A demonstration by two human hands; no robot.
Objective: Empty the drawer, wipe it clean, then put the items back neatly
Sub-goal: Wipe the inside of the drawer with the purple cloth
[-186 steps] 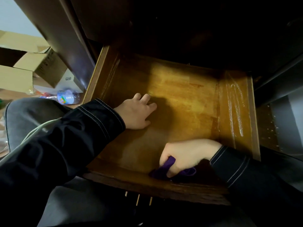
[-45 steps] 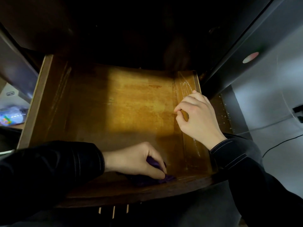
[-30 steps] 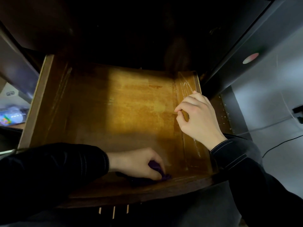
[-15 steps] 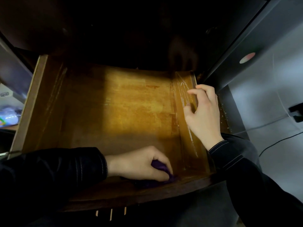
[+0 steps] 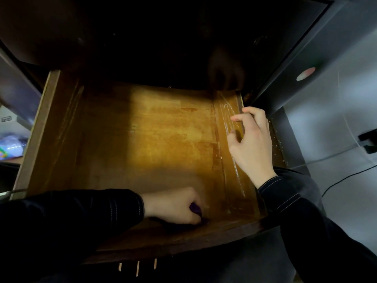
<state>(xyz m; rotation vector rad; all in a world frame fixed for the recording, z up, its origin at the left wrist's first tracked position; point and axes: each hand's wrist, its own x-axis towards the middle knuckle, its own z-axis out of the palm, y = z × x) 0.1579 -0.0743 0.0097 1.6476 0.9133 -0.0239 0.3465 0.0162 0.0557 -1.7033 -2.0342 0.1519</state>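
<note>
Fingers [image 5: 190,218] of the left hand [image 5: 173,205] are curled tight round the purple cloth [image 5: 195,209] at the near edge of the drawer [image 5: 155,144]; the right hand [image 5: 253,144] (loosely bent, nothing held) is rested on its wall. Firm overlapping strokes are advised.

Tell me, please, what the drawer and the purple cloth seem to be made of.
The open brown drawer looks like varnished wood: amber grain, glossy streaks. The purple cloth seems soft fabric, bunched in the left hand's grip; mostly hidden.
</note>
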